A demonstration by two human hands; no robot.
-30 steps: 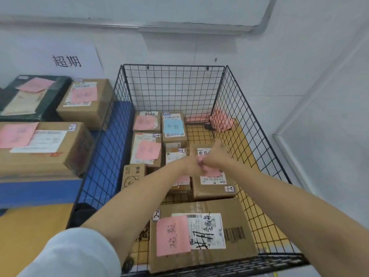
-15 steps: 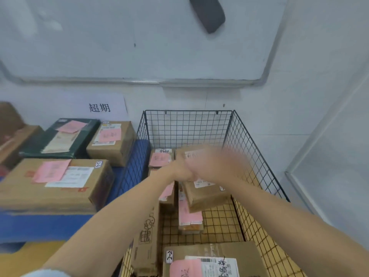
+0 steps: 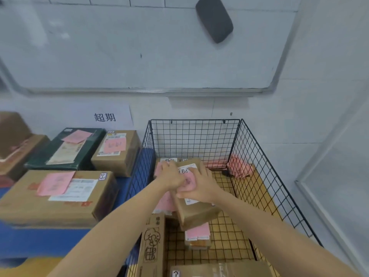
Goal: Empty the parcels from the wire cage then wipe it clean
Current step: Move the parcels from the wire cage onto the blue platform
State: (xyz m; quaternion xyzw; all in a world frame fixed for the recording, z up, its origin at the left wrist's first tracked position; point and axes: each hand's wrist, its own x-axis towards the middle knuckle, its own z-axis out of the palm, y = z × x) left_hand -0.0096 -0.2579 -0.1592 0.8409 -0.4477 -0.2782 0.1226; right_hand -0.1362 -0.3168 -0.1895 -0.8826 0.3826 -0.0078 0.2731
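Both hands are inside the wire cage (image 3: 191, 140), which stands against the wall with its top open. The held parcel (image 3: 197, 212), a brown carton with a pink note and a white label on its top face, is tilted and sits above the other parcels in the left half of the cage. The right hand (image 3: 199, 186) grasps it: fingers spread across the labelled top, thumb against the near edge. The left hand (image 3: 171, 176) holds the top left of the same parcel, fingers curved toward its far side. Below it lies a small parcel (image 3: 197, 234) with a pink note. An upright printed carton (image 3: 151, 246) leans on the cage's left wall. A large parcel (image 3: 219, 270) lies at the near end. A pink cloth (image 3: 238, 166) lies in the far right corner on the cage floor. Left of the cage, a blue counter (image 3: 40, 240) carries a large carton (image 3: 56, 196), a dark green box (image 3: 65, 148) and a smaller carton (image 3: 117, 150). A whiteboard (image 3: 139, 47) with an eraser (image 3: 214, 19) hangs above.
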